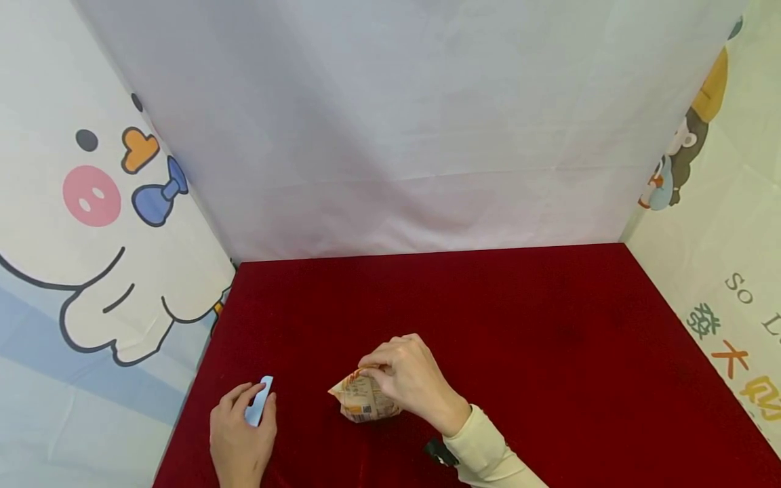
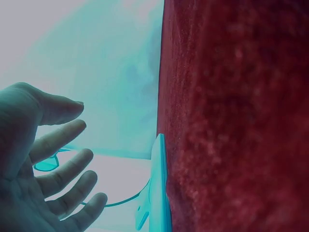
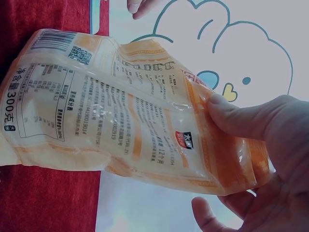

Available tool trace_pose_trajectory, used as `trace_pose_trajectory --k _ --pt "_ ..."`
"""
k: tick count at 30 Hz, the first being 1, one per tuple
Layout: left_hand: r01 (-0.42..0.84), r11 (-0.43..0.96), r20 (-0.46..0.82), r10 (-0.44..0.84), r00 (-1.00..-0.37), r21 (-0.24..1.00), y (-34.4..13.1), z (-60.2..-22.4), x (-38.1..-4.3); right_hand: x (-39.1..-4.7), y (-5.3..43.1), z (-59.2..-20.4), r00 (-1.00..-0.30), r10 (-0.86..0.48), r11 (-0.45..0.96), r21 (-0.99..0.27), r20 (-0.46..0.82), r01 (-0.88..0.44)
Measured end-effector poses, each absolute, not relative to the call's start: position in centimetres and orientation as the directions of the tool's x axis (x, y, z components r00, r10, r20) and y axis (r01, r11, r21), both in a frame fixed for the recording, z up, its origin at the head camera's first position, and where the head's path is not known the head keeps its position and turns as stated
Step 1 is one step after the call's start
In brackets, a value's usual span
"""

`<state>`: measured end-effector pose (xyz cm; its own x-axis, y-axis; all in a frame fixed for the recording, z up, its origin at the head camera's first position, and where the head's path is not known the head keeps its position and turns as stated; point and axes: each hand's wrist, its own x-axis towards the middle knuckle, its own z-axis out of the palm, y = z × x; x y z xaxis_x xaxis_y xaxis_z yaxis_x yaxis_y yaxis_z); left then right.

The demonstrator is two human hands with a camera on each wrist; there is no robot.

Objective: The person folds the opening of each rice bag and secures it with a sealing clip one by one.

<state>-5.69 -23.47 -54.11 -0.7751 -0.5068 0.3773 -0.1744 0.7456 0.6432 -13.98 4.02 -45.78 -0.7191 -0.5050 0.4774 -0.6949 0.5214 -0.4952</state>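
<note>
My right hand [image 1: 407, 379] pinches the gathered top end of an orange and cream plastic food packet [image 1: 360, 398] between thumb and fingers. In the right wrist view, the packet [image 3: 106, 111] shows its printed back with a barcode and fine text, and its lower end is over the red cloth. On the left, a slim light blue plastic clip [image 1: 259, 405] rests on the cloth. My left hand [image 1: 241, 427] hovers by this clip, fingers loosely bent. The left wrist view shows a gap between those fingers and the clip [image 2: 158, 193].
Red velvety cloth [image 1: 518, 352] covers the table. A white curtain [image 1: 427, 122] stands behind it, with cartoon-printed panels at the left [image 1: 91, 271] and right [image 1: 720, 257]. A small black item [image 1: 441, 453] is at the right sleeve.
</note>
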Motion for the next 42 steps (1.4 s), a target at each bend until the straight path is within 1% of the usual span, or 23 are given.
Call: trace_pose_trajectory --k 13,18,23,31,38,42 --pt "-0.297 0.725 0.191 -0.507 -0.840 0.621 -24.3 -54.1 -5.7 -14.0 4.0 -45.7 -0.723 -0.511 0.521 -0.502 0.464 -0.691" --pt "-0.335 0.714 0.128 -0.509 -0.851 0.616 -24.5 -54.1 -5.7 -14.0 4.0 -45.8 -0.723 -0.506 0.513 -0.510 0.470 -0.690" --pt "-0.345 0.721 0.114 -0.505 -0.856 0.601 -24.5 -54.2 -5.6 -13.9 4.0 -45.9 -0.724 -0.508 0.507 -0.517 0.468 -0.690" --pt "-0.350 0.744 0.134 -0.504 -0.853 0.569 -24.7 -54.3 -5.6 -13.9 4.1 -46.0 -0.724 -0.505 0.512 -0.512 0.470 -0.690" --pt "-0.389 0.770 0.001 -0.451 -0.892 0.506 -25.2 -54.6 -5.6 -13.9 4.2 -46.1 -0.726 -0.503 0.508 -0.518 0.469 -0.688" --pt "-0.425 0.757 -0.060 -0.458 -0.887 0.496 -25.3 -54.6 -5.6 -13.9 4.2 -46.1 -0.726 -0.503 0.506 -0.521 0.469 -0.687"
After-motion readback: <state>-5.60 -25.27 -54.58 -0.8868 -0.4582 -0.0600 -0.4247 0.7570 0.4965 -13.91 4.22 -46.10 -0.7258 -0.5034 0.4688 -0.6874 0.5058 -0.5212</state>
